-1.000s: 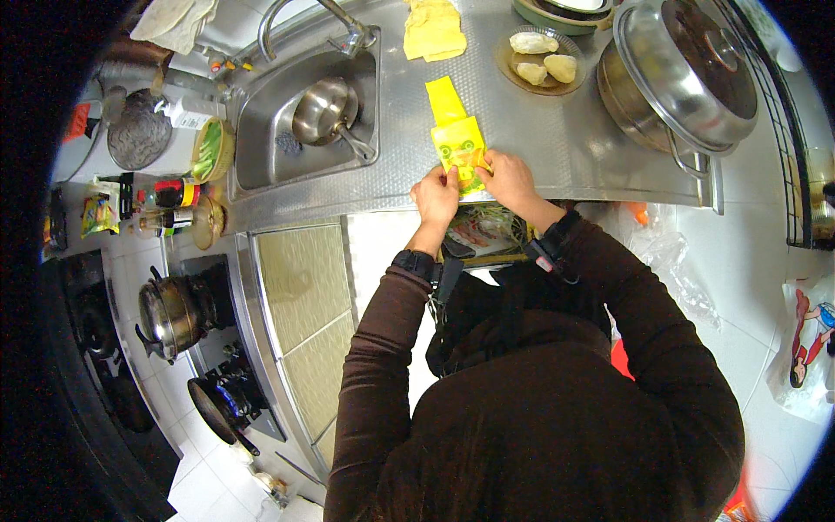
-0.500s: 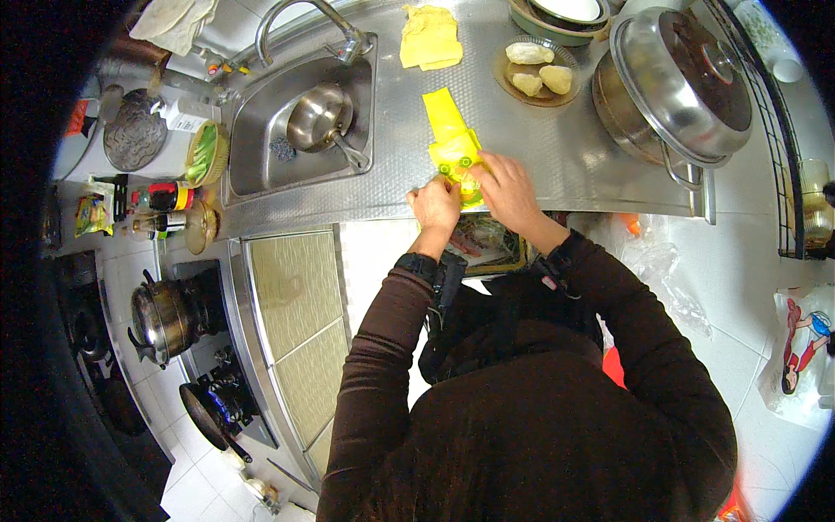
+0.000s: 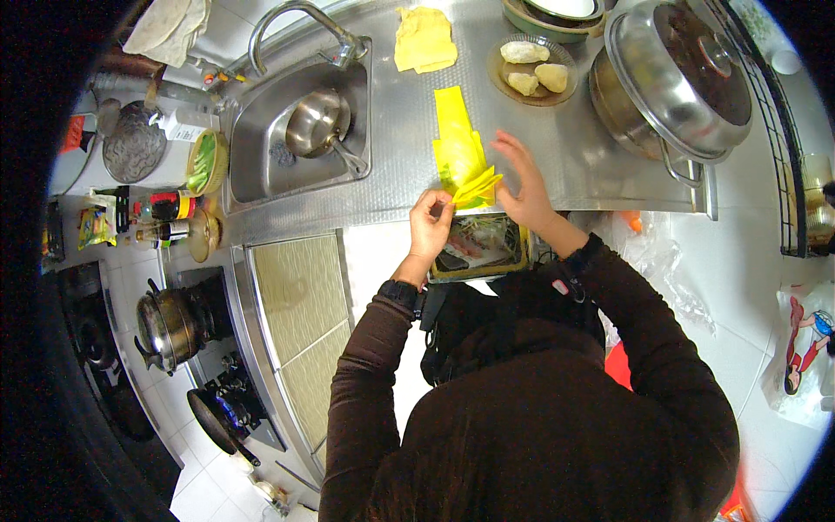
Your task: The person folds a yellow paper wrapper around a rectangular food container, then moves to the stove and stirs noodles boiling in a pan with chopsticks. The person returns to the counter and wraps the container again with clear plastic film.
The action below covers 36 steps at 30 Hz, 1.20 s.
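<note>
A long, bright yellow plastic bag point(image 3: 458, 148) lies on the steel counter, its near end crumpled and lifted in loose folds by the counter's front edge. Pinched at the left of that end are the fingertips of my left hand point(image 3: 430, 228). To the right, my right hand point(image 3: 527, 187) has its fingers spread and holds nothing; its palm side is close to the folds, and whether it touches them is hard to tell. Below the edge, a bin point(image 3: 478, 248) with food scraps sits between my forearms.
A yellow cloth point(image 3: 425, 40) and a plate point(image 3: 497, 80) with three pale, peeled pieces lie farther back. At right stands a big lidded steel pot point(image 3: 644, 96). The sink point(image 3: 243, 187) at left holds a steel ladle-like pan point(image 3: 318, 123). A blue flame burns beside a frying pan point(image 3: 213, 422).
My right hand has let go of the bag and opened to its right. The bag's near end has loosened into raised folds. My left hand has shifted slightly toward me.
</note>
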### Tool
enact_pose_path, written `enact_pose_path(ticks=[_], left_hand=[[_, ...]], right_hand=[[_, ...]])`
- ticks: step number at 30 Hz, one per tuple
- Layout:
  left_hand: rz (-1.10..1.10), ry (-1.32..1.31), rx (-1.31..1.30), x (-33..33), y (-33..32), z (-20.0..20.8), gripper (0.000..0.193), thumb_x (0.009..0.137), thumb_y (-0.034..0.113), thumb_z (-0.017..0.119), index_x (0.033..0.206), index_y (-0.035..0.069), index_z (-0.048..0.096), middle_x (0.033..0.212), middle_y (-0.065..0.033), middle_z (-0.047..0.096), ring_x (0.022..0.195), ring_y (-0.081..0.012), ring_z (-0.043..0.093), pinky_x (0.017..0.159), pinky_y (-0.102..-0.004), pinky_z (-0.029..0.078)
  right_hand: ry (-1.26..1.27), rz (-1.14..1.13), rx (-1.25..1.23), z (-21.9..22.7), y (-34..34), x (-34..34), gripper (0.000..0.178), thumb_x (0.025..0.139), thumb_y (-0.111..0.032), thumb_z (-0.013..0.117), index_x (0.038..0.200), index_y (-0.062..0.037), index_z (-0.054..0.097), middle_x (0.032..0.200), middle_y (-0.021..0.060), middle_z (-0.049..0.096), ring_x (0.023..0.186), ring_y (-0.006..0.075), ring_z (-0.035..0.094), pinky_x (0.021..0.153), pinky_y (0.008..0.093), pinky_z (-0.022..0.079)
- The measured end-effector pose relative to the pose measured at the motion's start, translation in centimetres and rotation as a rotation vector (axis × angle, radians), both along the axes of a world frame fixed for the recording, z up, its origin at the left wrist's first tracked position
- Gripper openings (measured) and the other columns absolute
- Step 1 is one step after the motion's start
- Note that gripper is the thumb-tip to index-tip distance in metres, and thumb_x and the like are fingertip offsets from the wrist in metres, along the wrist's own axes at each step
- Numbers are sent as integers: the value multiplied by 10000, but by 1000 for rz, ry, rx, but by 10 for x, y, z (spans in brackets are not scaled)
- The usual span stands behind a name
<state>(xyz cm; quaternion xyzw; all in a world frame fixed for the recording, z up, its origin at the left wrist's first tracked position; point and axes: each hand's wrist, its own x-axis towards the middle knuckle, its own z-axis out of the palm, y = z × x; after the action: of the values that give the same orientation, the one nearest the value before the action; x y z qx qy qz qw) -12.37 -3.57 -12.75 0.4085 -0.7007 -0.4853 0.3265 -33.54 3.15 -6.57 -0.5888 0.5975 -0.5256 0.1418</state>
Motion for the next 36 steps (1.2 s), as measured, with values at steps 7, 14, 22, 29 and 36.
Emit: enact_pose_path(ticks=[7, 14, 22, 29, 36], left_hand=[[-164, 106, 312, 7, -14, -16, 282, 855, -162, 473, 1034, -17, 638, 1023, -62, 688, 912, -121, 631, 831, -268, 500], [51, -229, 22, -19, -78, -3, 146, 874, -43, 526, 952, -34, 649, 855, -99, 695, 825, -187, 661, 756, -311, 530], [56, -319, 44, -77, -142, -8, 741, 744, 195, 831, 1311, -105, 459, 1076, -225, 646, 925, -292, 666, 801, -373, 542], [-86, -112, 618, -82, -165, 9, 318, 812, 101, 779, 1090, -7, 669, 988, -78, 711, 830, -173, 671, 769, -304, 534], [-220, 110, 433, -67, -142, 18, 228, 857, 60, 719, 1069, -5, 667, 951, -59, 717, 822, -141, 664, 760, -293, 522]], right_hand=[[-124, 199, 306, -27, -40, -27, 382, 789, -11, 607, 1164, -61, 662, 1233, 126, 650, 1174, 291, 591, 1013, 378, 442], [526, 445, 285, -57, -46, -20, 472, 802, -268, 681, 1264, -195, 618, 1477, 100, 447, 1390, 260, 388, 1151, 513, 255], [505, 484, 342, -51, -49, -19, 505, 729, -191, 768, 1220, -170, 653, 1480, 91, 445, 1405, 252, 374, 1166, 519, 224], [431, 509, 339, -41, -47, -21, 517, 720, -199, 780, 1221, -163, 657, 1471, 96, 454, 1409, 264, 358, 1164, 512, 227], [393, 510, 301, -49, -51, -22, 522, 702, -208, 791, 1208, -170, 668, 1456, 104, 472, 1392, 269, 381, 1161, 511, 227]])
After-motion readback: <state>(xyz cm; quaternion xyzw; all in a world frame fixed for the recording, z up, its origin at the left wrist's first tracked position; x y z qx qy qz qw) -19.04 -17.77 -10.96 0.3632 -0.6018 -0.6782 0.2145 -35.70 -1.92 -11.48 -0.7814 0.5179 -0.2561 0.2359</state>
